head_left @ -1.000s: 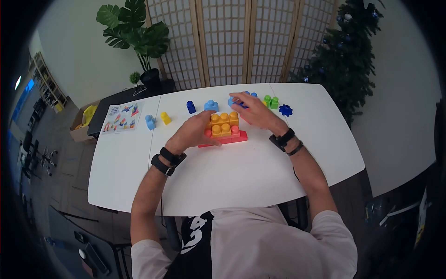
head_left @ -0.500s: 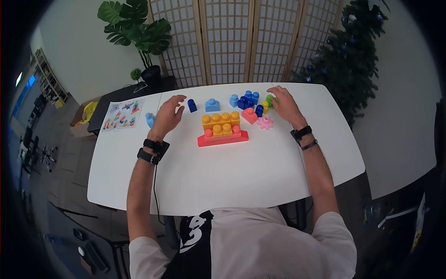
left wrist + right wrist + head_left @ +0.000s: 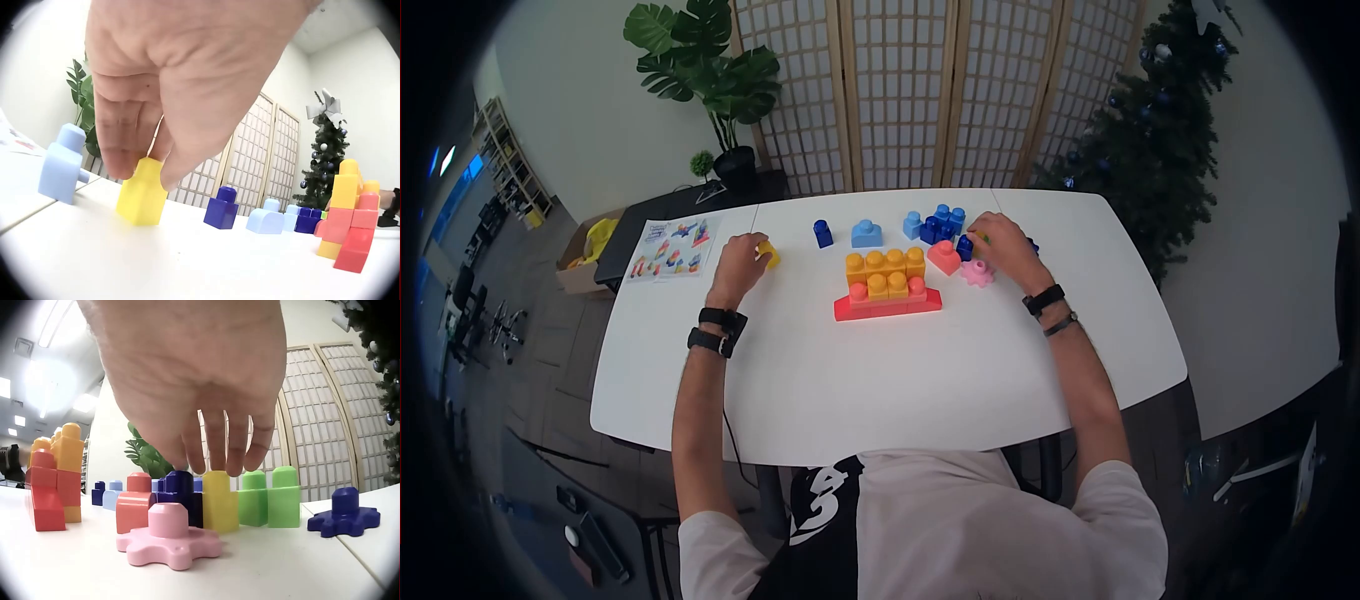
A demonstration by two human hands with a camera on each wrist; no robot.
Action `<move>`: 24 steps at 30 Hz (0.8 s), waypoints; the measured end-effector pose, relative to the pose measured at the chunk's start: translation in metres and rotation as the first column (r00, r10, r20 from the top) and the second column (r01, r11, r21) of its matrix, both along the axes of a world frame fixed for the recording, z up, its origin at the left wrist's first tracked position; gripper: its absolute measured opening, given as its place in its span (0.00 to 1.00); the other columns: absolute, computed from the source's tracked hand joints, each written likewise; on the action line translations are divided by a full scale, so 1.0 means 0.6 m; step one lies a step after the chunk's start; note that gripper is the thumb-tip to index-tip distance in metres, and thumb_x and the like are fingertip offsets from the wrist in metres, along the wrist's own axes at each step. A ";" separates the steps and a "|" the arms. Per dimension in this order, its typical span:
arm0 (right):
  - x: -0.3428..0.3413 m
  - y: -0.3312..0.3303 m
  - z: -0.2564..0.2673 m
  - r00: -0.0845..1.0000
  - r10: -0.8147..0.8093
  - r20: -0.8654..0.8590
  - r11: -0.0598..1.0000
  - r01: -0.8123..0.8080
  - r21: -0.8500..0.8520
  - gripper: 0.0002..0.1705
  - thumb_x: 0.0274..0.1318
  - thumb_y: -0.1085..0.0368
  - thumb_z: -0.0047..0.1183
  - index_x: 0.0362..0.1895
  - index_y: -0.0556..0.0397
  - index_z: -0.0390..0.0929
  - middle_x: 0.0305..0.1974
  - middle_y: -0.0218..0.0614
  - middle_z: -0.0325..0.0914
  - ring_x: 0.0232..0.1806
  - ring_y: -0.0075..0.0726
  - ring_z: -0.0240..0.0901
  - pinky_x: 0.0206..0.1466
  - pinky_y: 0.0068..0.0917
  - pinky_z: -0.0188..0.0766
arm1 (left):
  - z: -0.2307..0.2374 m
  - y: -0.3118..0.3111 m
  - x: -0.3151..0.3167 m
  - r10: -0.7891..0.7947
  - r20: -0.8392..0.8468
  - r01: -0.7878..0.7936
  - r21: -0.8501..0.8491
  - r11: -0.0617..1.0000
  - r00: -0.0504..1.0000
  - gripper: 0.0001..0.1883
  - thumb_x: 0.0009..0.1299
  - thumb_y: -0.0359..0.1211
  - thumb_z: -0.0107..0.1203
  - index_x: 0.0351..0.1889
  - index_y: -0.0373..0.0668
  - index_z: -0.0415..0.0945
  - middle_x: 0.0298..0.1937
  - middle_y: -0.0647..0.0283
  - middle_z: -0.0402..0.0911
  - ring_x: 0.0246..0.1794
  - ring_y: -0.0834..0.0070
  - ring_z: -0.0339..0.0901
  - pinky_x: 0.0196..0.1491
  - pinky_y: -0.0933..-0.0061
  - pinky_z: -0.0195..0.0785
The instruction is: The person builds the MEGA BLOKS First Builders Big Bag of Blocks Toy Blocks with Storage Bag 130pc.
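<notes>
In the left wrist view my left hand pinches the top of a yellow block between thumb and fingers; the block looks slightly tilted. My right hand hangs over a dark blue block and another yellow block, fingers pointing down near their studs; whether it grips one is unclear. Green blocks stand just right of them, and a pink gear piece lies in front. Between the hands in the head view, a stack of yellow blocks stands on a red base.
Light blue and dark blue blocks stand behind the stack, with a salmon block to its right. A light blue block stands left of the left hand. A picture sheet lies at the table's left.
Both hands have moved away from the stack to opposite sides. The left has come down onto the yellow block; the right has lowered over the blocks at the right.
</notes>
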State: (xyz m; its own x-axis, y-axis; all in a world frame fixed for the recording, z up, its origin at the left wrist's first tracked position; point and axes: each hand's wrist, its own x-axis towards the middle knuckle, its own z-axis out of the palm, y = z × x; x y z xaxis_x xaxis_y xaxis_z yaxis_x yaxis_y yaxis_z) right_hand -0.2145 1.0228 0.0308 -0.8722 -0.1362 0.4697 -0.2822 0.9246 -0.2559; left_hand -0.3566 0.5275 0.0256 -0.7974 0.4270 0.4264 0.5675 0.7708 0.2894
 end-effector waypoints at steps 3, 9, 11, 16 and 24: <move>0.000 0.000 -0.002 1.000 -0.004 0.003 1.000 0.004 -0.019 0.11 0.67 0.65 0.61 0.47 0.58 0.89 0.46 0.46 0.87 0.50 0.56 0.82 0.59 0.45 0.79 | 0.002 0.003 0.004 0.007 0.062 -0.010 0.050 0.999 0.998 0.14 0.67 0.30 0.73 0.49 0.38 0.89 0.44 0.51 0.92 0.43 0.55 0.90 0.50 0.59 0.84; 0.004 0.009 0.000 0.999 -0.042 0.001 0.998 0.042 -0.051 0.10 0.64 0.68 0.63 0.46 0.60 0.89 0.47 0.49 0.87 0.51 0.58 0.84 0.59 0.46 0.80 | 0.049 0.025 0.026 -0.126 0.003 0.124 0.146 0.981 0.992 0.13 0.67 0.29 0.73 0.48 0.36 0.90 0.45 0.52 0.93 0.43 0.59 0.91 0.50 0.63 0.85; 0.008 0.010 -0.001 0.999 -0.047 0.016 0.997 0.048 -0.065 0.10 0.62 0.69 0.63 0.46 0.60 0.89 0.48 0.50 0.87 0.51 0.59 0.84 0.59 0.47 0.81 | 0.092 0.045 0.048 -0.216 0.025 0.197 0.317 0.928 0.976 0.13 0.70 0.29 0.72 0.51 0.33 0.89 0.47 0.52 0.93 0.45 0.62 0.92 0.52 0.66 0.87; 0.010 0.005 0.002 0.994 -0.105 0.027 0.986 0.108 -0.127 0.13 0.58 0.71 0.67 0.47 0.60 0.87 0.47 0.52 0.88 0.51 0.60 0.85 0.57 0.47 0.82 | 0.180 0.100 0.121 -0.362 0.011 0.327 0.400 0.856 0.932 0.12 0.75 0.28 0.69 0.53 0.31 0.88 0.52 0.52 0.92 0.52 0.66 0.91 0.62 0.67 0.85; 0.001 0.017 -0.013 0.991 -0.135 0.005 0.970 0.133 -0.201 0.13 0.55 0.69 0.72 0.45 0.58 0.87 0.41 0.50 0.89 0.44 0.58 0.87 0.52 0.45 0.84 | 0.180 0.147 0.174 -0.548 0.059 0.498 0.345 0.796 0.835 0.13 0.74 0.26 0.69 0.55 0.33 0.88 0.51 0.54 0.91 0.53 0.64 0.91 0.63 0.68 0.84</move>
State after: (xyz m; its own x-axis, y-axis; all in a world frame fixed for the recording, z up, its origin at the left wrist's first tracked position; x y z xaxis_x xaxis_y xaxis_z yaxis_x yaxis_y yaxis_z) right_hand -0.2136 1.0329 0.0231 -0.8717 0.0793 0.4836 -0.1626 0.8841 -0.4381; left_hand -0.2520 0.6158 0.1335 -0.5535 0.6662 0.4998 0.7892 0.2278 0.5704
